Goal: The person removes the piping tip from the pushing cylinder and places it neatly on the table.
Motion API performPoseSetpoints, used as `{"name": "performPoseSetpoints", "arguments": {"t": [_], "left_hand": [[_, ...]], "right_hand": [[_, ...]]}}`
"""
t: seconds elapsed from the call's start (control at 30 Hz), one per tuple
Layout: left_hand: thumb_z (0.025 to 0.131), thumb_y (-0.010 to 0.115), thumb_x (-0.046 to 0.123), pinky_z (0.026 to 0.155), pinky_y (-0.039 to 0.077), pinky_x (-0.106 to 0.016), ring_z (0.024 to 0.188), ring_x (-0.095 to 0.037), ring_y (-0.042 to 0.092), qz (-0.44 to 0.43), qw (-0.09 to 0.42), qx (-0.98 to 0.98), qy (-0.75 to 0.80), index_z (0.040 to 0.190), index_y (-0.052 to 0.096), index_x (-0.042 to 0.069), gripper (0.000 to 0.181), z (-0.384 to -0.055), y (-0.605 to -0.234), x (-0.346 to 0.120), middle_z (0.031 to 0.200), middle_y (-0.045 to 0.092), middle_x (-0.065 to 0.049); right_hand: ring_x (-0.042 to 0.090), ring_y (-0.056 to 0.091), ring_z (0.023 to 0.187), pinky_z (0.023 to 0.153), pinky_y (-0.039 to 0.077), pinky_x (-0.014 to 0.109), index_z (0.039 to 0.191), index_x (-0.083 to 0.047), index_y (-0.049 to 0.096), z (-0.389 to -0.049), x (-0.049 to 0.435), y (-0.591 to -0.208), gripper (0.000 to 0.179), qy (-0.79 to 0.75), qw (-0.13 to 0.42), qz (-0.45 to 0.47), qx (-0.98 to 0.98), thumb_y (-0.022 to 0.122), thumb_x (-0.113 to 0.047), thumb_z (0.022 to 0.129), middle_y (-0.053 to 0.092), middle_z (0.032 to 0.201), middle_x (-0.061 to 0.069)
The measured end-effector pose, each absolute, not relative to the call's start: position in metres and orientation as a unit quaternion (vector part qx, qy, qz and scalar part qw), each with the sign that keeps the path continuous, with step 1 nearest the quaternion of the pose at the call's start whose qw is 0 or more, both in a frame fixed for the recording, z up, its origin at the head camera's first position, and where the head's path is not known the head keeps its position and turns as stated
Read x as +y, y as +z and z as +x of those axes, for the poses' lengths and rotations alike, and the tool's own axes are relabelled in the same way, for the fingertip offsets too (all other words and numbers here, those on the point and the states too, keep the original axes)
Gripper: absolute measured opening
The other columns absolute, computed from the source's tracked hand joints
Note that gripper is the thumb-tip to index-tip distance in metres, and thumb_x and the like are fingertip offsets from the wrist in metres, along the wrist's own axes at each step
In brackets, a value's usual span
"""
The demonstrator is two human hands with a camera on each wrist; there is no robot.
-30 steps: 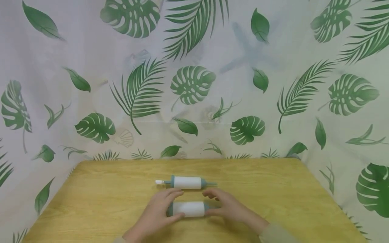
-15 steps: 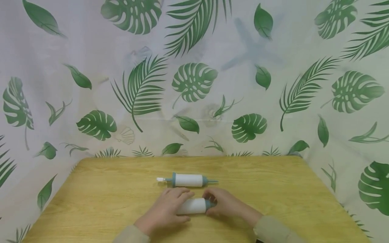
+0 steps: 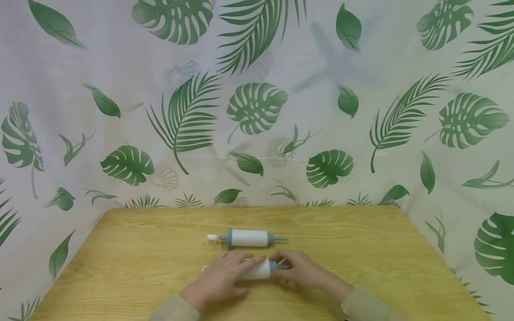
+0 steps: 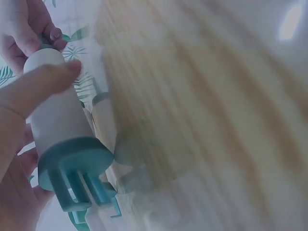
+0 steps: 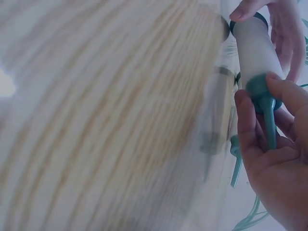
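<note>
A white, syringe-like tube (image 3: pixel 259 270) with teal ends lies crosswise between both hands. My left hand (image 3: pixel 222 276) grips its barrel, covering the left part in the head view. In the left wrist view the thumb lies along the barrel (image 4: pixel 62 115), above a teal end cap (image 4: pixel 77 159) with prongs. My right hand (image 3: pixel 301 269) pinches the teal nozzle end, with fingertips around the nozzle cap (image 5: pixel 257 86) and the thin nozzle (image 5: pixel 268 122) pointing into the palm.
A second white-and-teal tube (image 3: pixel 249 238) of the same kind lies farther back on the wooden table (image 3: pixel 341 236), parallel to the first. Its nozzle points right and a small white piece shows at its left end. A leaf-printed curtain (image 3: pixel 281 133) hangs behind the table.
Both hands have closed in on the nearer tube. The left hand has moved right over its barrel, and the right has taken hold of its nozzle end. The farther tube stays put.
</note>
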State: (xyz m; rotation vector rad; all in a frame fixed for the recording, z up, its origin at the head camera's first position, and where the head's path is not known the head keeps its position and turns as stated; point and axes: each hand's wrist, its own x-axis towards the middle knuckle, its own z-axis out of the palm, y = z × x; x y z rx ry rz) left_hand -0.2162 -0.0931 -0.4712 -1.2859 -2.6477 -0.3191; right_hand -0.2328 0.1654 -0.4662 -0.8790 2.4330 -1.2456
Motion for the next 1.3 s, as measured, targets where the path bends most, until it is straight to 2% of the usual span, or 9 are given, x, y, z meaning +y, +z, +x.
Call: {"name": "performPoseSetpoints", "arguments": {"t": [0.1,0.27,0.57,0.8,0.93,1.13,1.3], "left_hand": [[0.076,0.080,0.029,0.098,0.041,-0.041,0.119,-0.015,0.049,-0.442,0.102,-0.885,-0.104,0.148,0.036,0.024,0.085,-0.217,-0.472,-0.094,0.130,0.054,0.002],[0.077,0.079,0.019,0.096,0.043,-0.039,0.116,-0.014,0.051,-0.450,0.116,-0.879,-0.111,0.147,0.036,0.024,0.083,-0.218,-0.473,-0.096,0.126,0.057,0.003],[0.076,0.078,0.012,0.093,0.045,-0.037,0.111,-0.012,0.053,-0.461,0.116,-0.873,-0.108,0.146,0.038,0.026,0.082,-0.219,-0.469,-0.095,0.122,0.057,0.005],[0.079,0.076,0.014,0.085,0.049,-0.035,0.097,-0.011,0.055,-0.444,0.109,-0.881,-0.121,0.143,0.042,0.035,0.076,-0.219,-0.463,-0.096,0.111,0.058,0.007],[0.080,0.078,0.017,0.084,0.048,-0.035,0.098,-0.013,0.055,-0.441,0.087,-0.884,-0.129,0.143,0.041,0.037,0.076,-0.221,-0.458,-0.097,0.113,0.057,0.006],[0.077,0.080,0.012,0.088,0.048,-0.033,0.099,-0.013,0.056,-0.452,0.071,-0.877,-0.148,0.142,0.044,0.034,0.077,-0.223,-0.452,-0.097,0.115,0.057,0.004],[0.079,0.078,0.011,0.088,0.049,-0.029,0.099,-0.012,0.058,-0.451,0.064,-0.874,-0.171,0.142,0.046,0.031,0.073,-0.223,-0.453,-0.099,0.115,0.059,0.003]], "right_hand": [[0.014,0.063,0.089,0.077,0.052,0.027,0.110,-0.012,0.063,-0.231,0.166,-0.465,0.023,-0.445,0.142,-0.287,0.836,0.066,-0.025,0.091,0.065,0.105,0.001],[0.015,0.059,0.095,0.083,0.048,0.029,0.109,-0.015,0.065,-0.230,0.167,-0.465,0.023,-0.454,0.155,-0.264,0.837,0.061,-0.031,0.094,0.064,0.101,-0.005],[0.021,0.063,0.088,0.080,0.052,0.031,0.111,-0.008,0.063,-0.227,0.170,-0.463,0.027,-0.506,0.202,-0.242,0.803,0.054,-0.030,0.098,0.065,0.098,0.002],[0.019,0.064,0.094,0.083,0.052,0.029,0.114,-0.007,0.064,-0.225,0.167,-0.462,0.029,-0.506,0.176,-0.240,0.809,0.060,-0.028,0.095,0.066,0.107,0.005],[0.019,0.063,0.100,0.084,0.052,0.028,0.115,-0.007,0.065,-0.226,0.167,-0.462,0.032,-0.501,0.150,-0.244,0.817,0.064,-0.028,0.091,0.067,0.110,0.006],[0.021,0.061,0.106,0.089,0.050,0.031,0.116,-0.010,0.066,-0.227,0.167,-0.464,0.035,-0.491,0.122,-0.242,0.828,0.069,-0.030,0.087,0.067,0.113,0.003],[0.025,0.062,0.106,0.089,0.051,0.031,0.114,-0.005,0.065,-0.224,0.164,-0.462,0.033,-0.500,0.091,-0.269,0.818,0.072,-0.019,0.085,0.066,0.114,0.008]]}}
